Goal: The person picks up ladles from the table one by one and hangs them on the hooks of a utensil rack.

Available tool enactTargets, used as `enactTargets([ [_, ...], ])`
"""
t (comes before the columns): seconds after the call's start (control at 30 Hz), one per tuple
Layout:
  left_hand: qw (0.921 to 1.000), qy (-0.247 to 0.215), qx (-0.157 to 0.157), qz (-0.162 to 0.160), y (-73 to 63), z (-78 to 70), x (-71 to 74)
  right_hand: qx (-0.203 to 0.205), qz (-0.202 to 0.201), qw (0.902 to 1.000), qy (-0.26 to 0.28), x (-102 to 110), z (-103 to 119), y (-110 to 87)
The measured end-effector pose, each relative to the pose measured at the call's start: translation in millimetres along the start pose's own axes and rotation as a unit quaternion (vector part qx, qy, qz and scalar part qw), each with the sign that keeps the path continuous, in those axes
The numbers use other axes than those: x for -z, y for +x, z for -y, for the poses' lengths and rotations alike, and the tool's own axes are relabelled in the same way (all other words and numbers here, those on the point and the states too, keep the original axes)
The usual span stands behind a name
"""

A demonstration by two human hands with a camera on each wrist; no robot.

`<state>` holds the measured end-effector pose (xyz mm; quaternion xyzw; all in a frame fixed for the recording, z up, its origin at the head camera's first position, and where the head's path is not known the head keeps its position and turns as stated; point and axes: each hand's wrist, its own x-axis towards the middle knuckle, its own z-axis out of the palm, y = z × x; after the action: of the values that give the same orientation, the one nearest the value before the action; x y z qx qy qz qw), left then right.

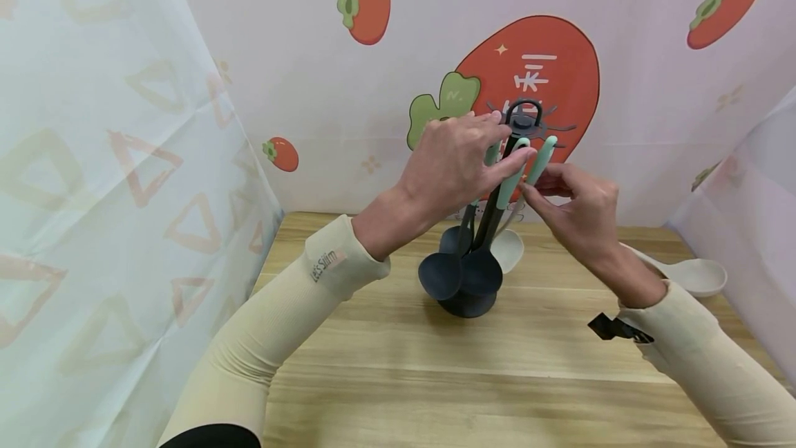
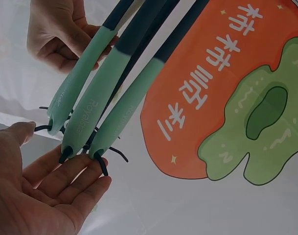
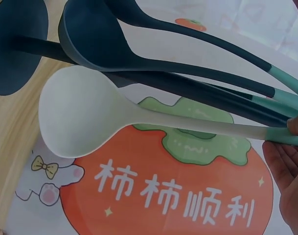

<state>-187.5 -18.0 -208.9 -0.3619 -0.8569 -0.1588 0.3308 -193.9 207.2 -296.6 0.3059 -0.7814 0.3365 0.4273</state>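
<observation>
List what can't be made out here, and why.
Whether the white ladle is hooked: head view, too small; left wrist view, behind nearer handles; right wrist view, past the right edge.
Loose white utensil, handle end: head view, behind the right arm.
Rack base: head view, partly behind dark ladles; right wrist view, cut by left edge.
Left cuff print: head view, too small to read surely.

Six o'clock from the utensil stand (image 1: 468, 308), the counter (image 1: 448, 379) allows passage; at three, a white spoon (image 1: 701, 276) obstructs.
</observation>
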Motion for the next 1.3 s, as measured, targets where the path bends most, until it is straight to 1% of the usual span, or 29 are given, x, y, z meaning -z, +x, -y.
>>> enactTargets([
  [0.37,0.9997,-0.021,0.0,0.013,1.6,2.7,0.9,-0.009,-0.006,0.9999,0.003,-3.9,1.9,-0.9],
  [0.67,0.9978,-0.064,0.002,0.017,1.9,7.5,1.2,-0.011,-0.004,0.9999,0.007,-5.7,1.7,-0.1],
  [0.83,0.9964,-0.082,0.0,0.021,2.5,8.5,-0.4,-0.014,-0.01,0.9998,0.012,-6.6,2.4,-1.4],
  [1.13,0.9964,-0.081,0.0,0.024,2.4,8.7,-1.7,-0.016,-0.012,0.9997,0.012,-7.1,3.2,-4.6],
  [1.3,0.9973,-0.069,-0.005,0.025,2.4,8.2,-1.5,-0.011,-0.011,0.9998,0.008,-5.4,2.3,-7.0],
])
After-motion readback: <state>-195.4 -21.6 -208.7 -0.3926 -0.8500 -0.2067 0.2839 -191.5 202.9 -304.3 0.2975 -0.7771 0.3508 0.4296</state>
